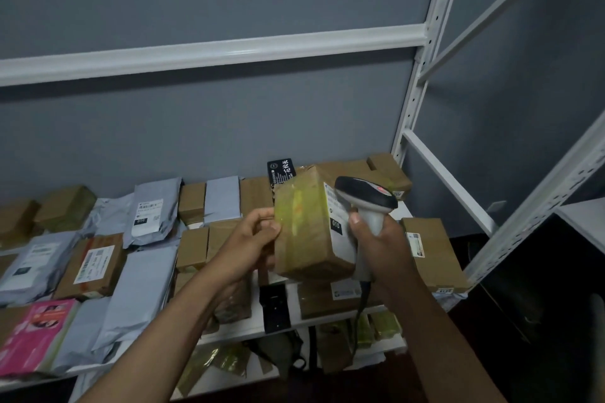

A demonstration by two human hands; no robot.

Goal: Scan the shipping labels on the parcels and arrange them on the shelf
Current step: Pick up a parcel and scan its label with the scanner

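A taped brown cardboard parcel [306, 232] is held up above the shelf, its white shipping label [335, 216] on the right face. My left hand [253, 239] grips its left edge, thumb on the front. My right hand [381, 244] grips the handle of a grey barcode scanner [365, 198] with a dark head, which sits right against the label. The scanner's cable [360, 307] hangs down below my hand.
The white shelf [294, 325] carries many parcels: brown boxes [432, 252], grey mailer bags [144, 288], a pink packet [36, 334], a black box [281, 170] at the back. More packets lie on the shelf below [229, 360]. White rack uprights [422, 75] stand right.
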